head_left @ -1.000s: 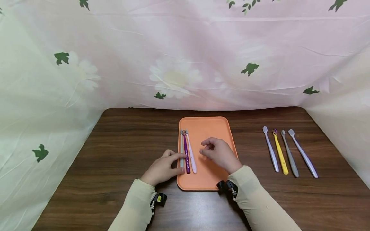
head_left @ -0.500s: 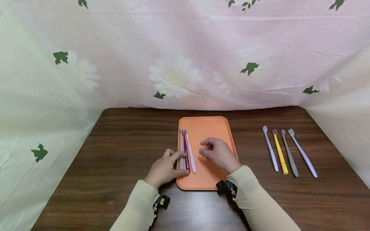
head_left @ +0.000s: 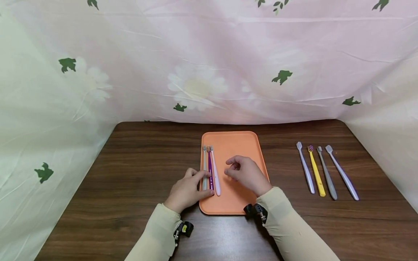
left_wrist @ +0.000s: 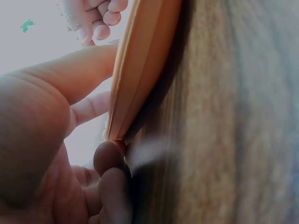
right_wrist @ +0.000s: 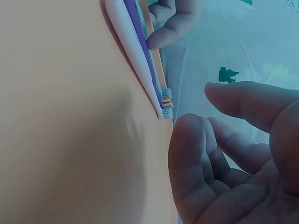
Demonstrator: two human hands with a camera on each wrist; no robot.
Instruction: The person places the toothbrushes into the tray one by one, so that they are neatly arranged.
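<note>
In the head view, three toothbrushes lie side by side along the left edge of an orange tray point(head_left: 234, 206). Leftmost is a pale grey-green toothbrush point(head_left: 204, 165), then a purple toothbrush point(head_left: 210, 165), then a whitish-pink toothbrush point(head_left: 216, 177). My left hand point(head_left: 185, 190) reaches over the tray's left rim. Its index fingertip touches the purple handle at mid-length, and the thumb tip lies at that handle's near end. Over the tray's middle hovers my right hand point(head_left: 247, 175), fingers loosely bent and holding nothing. The right wrist view shows the whitish-pink handle point(right_wrist: 131, 42) beside the purple one.
On the right side of the dark wooden table point(head_left: 156, 152) lie several more toothbrushes: a lavender toothbrush point(head_left: 306, 170), a yellow toothbrush point(head_left: 316, 174), a grey toothbrush point(head_left: 327, 175) and another lavender toothbrush point(head_left: 344, 175). A flowered cloth point(head_left: 209, 54) hangs behind the table.
The left thumb has moved right to the purple toothbrush's near end. That toothbrush has shifted slightly away from me and stands straighter beside the whitish-pink one. The right hand stays nearly still.
</note>
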